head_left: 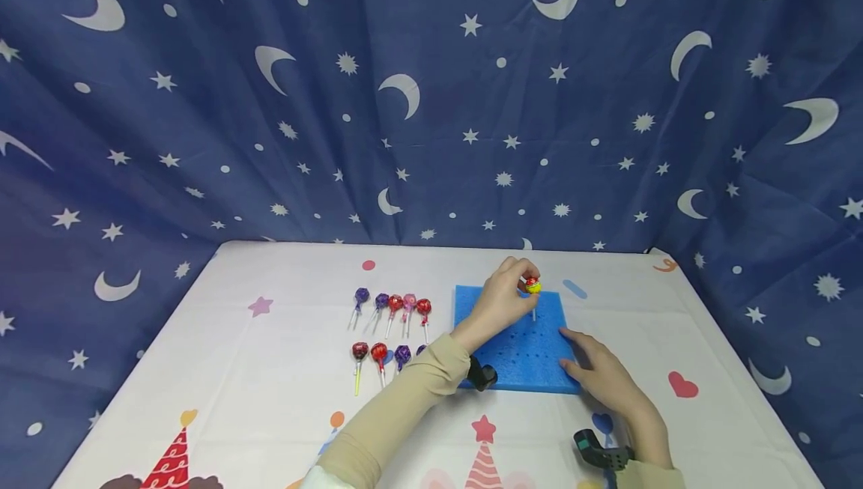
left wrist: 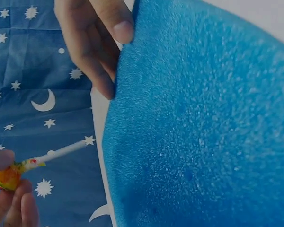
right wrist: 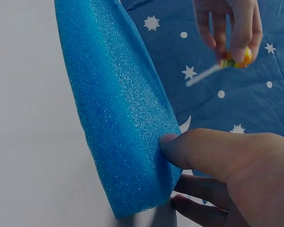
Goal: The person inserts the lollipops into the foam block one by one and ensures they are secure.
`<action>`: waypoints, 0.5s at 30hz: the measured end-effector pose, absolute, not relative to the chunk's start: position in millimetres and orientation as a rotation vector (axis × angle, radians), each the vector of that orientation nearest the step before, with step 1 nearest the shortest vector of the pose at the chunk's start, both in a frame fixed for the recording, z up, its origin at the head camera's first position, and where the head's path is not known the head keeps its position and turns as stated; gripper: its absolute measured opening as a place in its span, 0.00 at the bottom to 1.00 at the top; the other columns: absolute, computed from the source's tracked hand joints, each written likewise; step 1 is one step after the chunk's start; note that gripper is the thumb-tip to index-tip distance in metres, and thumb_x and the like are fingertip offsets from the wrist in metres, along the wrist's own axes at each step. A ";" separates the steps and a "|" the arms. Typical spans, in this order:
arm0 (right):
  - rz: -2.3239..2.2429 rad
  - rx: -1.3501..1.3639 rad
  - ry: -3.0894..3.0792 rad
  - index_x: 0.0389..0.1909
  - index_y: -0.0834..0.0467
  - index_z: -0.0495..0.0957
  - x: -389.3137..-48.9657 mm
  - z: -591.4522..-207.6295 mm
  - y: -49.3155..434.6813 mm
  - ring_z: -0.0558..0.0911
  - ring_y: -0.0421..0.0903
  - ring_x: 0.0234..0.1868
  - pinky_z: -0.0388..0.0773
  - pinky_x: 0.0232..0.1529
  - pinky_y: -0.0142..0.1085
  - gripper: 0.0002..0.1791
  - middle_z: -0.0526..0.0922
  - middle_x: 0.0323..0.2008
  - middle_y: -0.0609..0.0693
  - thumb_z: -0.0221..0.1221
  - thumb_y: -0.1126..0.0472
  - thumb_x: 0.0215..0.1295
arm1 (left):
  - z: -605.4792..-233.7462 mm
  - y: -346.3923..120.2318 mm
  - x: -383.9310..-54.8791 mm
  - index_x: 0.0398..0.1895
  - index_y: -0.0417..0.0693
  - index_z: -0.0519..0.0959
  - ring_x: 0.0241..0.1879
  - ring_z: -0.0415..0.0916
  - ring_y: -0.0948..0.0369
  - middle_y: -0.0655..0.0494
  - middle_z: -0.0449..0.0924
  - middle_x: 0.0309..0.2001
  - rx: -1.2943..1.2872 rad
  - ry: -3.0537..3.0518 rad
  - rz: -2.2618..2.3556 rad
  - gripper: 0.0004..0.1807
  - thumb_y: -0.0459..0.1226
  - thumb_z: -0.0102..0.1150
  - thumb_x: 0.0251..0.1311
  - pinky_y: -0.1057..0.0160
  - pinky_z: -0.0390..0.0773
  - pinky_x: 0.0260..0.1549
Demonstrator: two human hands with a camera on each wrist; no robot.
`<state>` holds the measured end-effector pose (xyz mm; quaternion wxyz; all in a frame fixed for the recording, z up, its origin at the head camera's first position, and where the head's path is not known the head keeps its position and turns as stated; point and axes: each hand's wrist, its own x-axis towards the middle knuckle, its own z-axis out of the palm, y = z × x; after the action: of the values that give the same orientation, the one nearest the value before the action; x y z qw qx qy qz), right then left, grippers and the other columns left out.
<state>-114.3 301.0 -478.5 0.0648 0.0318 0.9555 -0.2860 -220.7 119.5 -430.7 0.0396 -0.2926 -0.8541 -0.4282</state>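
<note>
Red-and-yellow wrapped lollipop [head_left: 533, 286] over the blue foam board [head_left: 531, 358], fingers of your left hand [head_left: 502, 300] pinching it, right hand [head_left: 604, 378] relaxed at the edge, none visibly inserted, red and purple lollipops [head_left: 394, 302] left on the white-covered bench [head_left: 270, 369].

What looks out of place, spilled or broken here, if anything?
Nothing stands out. Red, purple and pink wrapped lollipops lie in two rows on the white patterned tablecloth. A yellow-and-red wrapped lollipop is in the left hand, above the blue rectangular foam board. The board's small dark spots look like holes, probably deliberate.
</note>
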 end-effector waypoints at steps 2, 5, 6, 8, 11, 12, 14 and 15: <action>-0.862 0.096 2.882 0.70 0.60 0.60 -114.8 -478.0 300.9 0.58 0.71 0.70 0.57 0.61 0.69 0.34 0.61 0.69 0.68 0.56 0.54 0.66 | -431.4 122.9 -222.7 0.45 0.49 0.75 0.41 0.81 0.62 0.55 0.74 0.44 -0.927 -2.618 -1.296 0.14 0.35 0.65 0.56 0.77 0.76 0.38; -0.869 0.095 2.881 0.70 0.60 0.60 -115.2 -477.5 300.8 0.58 0.70 0.70 0.57 0.61 0.69 0.34 0.61 0.69 0.68 0.56 0.53 0.66 | -432.7 126.8 -224.8 0.44 0.50 0.74 0.41 0.81 0.62 0.55 0.74 0.44 -0.951 -2.619 -1.270 0.14 0.34 0.65 0.56 0.77 0.76 0.39; -0.874 0.094 2.882 0.70 0.60 0.60 -115.4 -477.6 300.9 0.58 0.70 0.70 0.57 0.62 0.68 0.34 0.61 0.69 0.68 0.56 0.54 0.66 | -433.4 127.8 -225.4 0.44 0.50 0.74 0.41 0.81 0.62 0.55 0.74 0.44 -0.955 -2.617 -1.265 0.14 0.34 0.66 0.55 0.77 0.76 0.39; -0.880 0.094 2.882 0.70 0.60 0.60 -115.4 -477.6 301.1 0.58 0.70 0.70 0.57 0.61 0.68 0.34 0.61 0.69 0.68 0.56 0.54 0.66 | -434.8 129.8 -226.6 0.43 0.49 0.74 0.41 0.81 0.61 0.54 0.74 0.43 -0.962 -2.614 -1.241 0.14 0.34 0.66 0.55 0.76 0.77 0.39; -0.892 0.099 2.875 0.70 0.60 0.60 -114.7 -477.9 301.5 0.58 0.70 0.70 0.57 0.61 0.68 0.34 0.61 0.69 0.68 0.56 0.54 0.66 | -437.6 132.6 -228.2 0.43 0.49 0.74 0.41 0.81 0.61 0.55 0.74 0.43 -0.968 -2.610 -1.208 0.14 0.34 0.66 0.55 0.75 0.76 0.38; -0.893 0.099 2.873 0.70 0.60 0.60 -114.7 -478.0 301.8 0.58 0.70 0.70 0.57 0.61 0.68 0.34 0.61 0.69 0.68 0.56 0.54 0.66 | -438.4 133.5 -228.7 0.43 0.49 0.74 0.41 0.80 0.61 0.55 0.74 0.43 -0.968 -2.612 -1.198 0.15 0.34 0.66 0.54 0.76 0.76 0.38; -0.894 0.098 2.872 0.70 0.60 0.60 -114.3 -478.2 302.3 0.58 0.71 0.70 0.58 0.61 0.69 0.34 0.61 0.69 0.68 0.56 0.54 0.66 | -439.8 135.4 -229.8 0.43 0.50 0.74 0.41 0.80 0.62 0.55 0.73 0.43 -0.973 -2.611 -1.181 0.15 0.34 0.66 0.54 0.76 0.76 0.38; -0.896 0.097 2.872 0.70 0.60 0.60 -114.2 -478.1 302.6 0.58 0.71 0.70 0.58 0.61 0.69 0.34 0.61 0.69 0.68 0.56 0.54 0.66 | -440.4 136.3 -230.4 0.43 0.50 0.74 0.41 0.80 0.62 0.56 0.73 0.43 -0.975 -2.612 -1.172 0.15 0.35 0.66 0.55 0.76 0.76 0.38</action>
<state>-114.2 302.6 -478.1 0.0658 0.0322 0.9520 -0.2972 -230.4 136.3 -440.4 0.0585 -0.3219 -0.8621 -0.3869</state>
